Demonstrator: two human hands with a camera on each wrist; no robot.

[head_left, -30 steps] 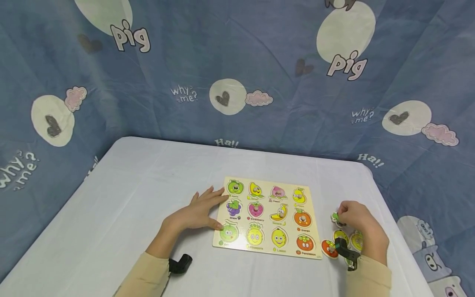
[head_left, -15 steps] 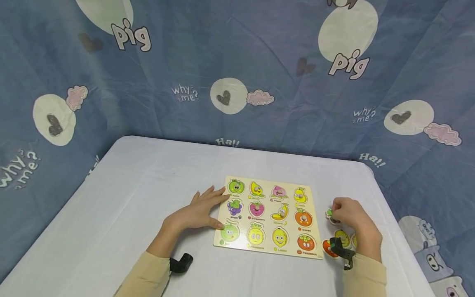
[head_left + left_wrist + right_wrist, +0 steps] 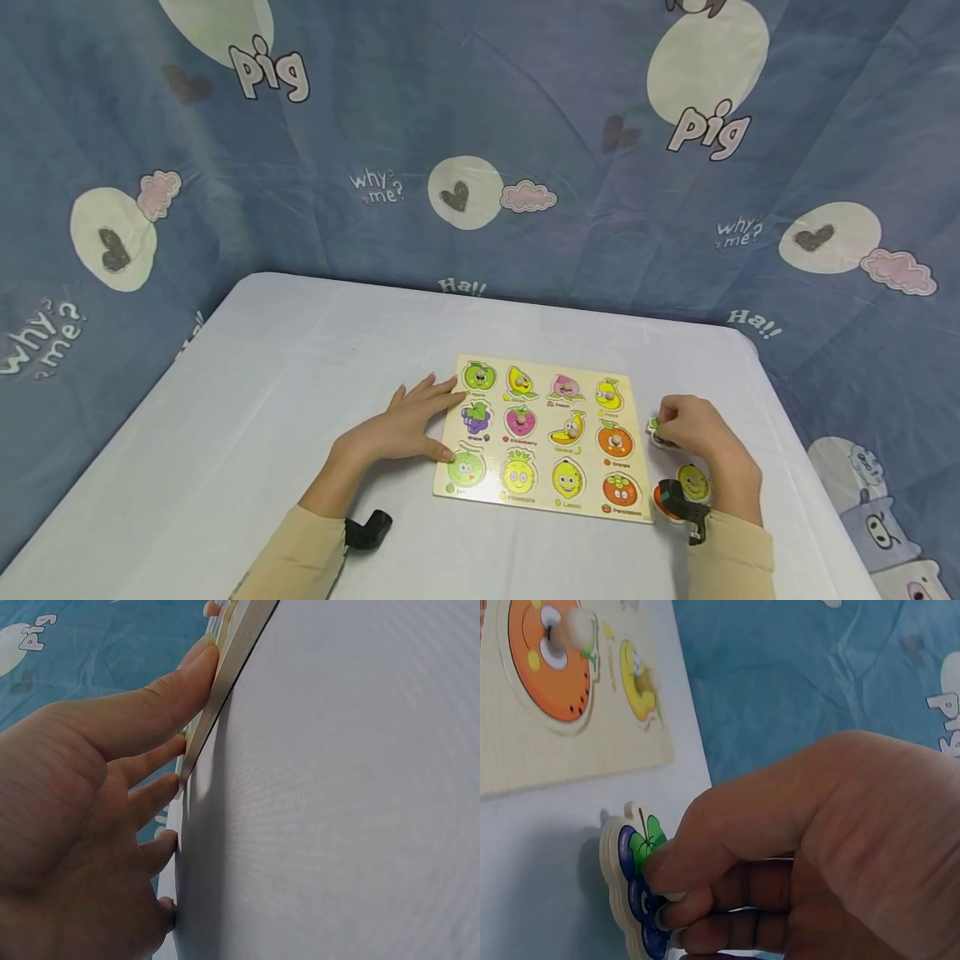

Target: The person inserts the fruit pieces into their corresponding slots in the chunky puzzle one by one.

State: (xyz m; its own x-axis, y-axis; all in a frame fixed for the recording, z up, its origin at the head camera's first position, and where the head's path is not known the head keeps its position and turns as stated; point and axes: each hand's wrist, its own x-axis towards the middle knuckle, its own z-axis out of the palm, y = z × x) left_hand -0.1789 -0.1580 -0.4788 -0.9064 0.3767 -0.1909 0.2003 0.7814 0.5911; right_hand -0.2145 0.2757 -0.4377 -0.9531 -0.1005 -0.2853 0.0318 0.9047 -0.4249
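Note:
A wooden fruit puzzle board (image 3: 536,504) lies on the white table. My left hand (image 3: 401,429) rests at its left edge with fingers spread; the thumb touches the board by the green fruit picture at the lower left. In the left wrist view, the thumb (image 3: 176,694) lies along the board's edge. My right hand (image 3: 697,429), just right of the board, pinches a purple grape puzzle piece (image 3: 635,896) between thumb and fingers. That piece is tilted in the right wrist view, its green leaf partly behind the thumb. Knobbed pieces such as the orange (image 3: 547,675) and banana (image 3: 636,682) sit in the board.
Beside the right wrist lie a yellow fruit piece (image 3: 693,482) and a red piece (image 3: 663,505), partly hidden by the black wrist camera (image 3: 682,504). The white table (image 3: 337,342) meets a blue printed cloth (image 3: 480,108) behind it.
My right hand has moved left toward the board, taking the grape piece with it. Loose pieces near the right wrist are now more covered by the arm. The left hand stays in place.

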